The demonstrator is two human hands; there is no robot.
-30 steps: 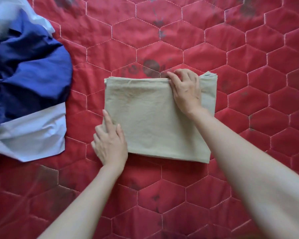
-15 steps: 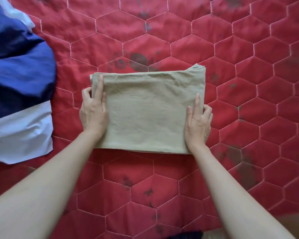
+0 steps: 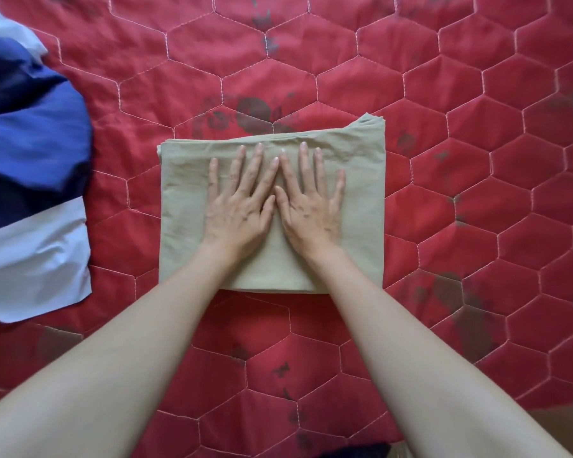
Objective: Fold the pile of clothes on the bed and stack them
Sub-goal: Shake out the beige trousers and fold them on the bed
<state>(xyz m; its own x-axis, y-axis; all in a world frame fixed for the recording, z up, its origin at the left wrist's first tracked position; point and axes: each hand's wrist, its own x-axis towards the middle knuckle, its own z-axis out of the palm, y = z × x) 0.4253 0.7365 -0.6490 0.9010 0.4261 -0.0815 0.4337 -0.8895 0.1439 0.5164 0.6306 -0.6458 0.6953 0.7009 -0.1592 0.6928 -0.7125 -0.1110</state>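
Folded beige cloth (image 3: 186, 226) lies flat on the red quilted bedspread (image 3: 477, 160), a squarish packet with both hands on top of it. The left hand (image 3: 237, 206) and the right hand (image 3: 308, 206) rest palm-down side by side at its middle, fingers straight and spread, index fingertips touching each other; neither grips anything. Beyond the fingertips runs the far edge of the packet, its layers showing as thin lines, and at the far corner on the right hand's side one layer pokes out past the rest. The near edge lies under the wrists, and the forearms cross it. Bare cloth shows outward of each hand up to the side edges. Open bedspread, stitched in hexagons and marked with dark blotches, stretches wide to the right of the right hand, beyond the fingertips, and back toward the person beneath the forearms. Well apart to the left of the left hand sits a rumpled heap of blue cloth (image 3: 30, 143) with white cloth (image 3: 33, 259) spread flat at its near side, and a strip of bedspread separates them from the beige packet.
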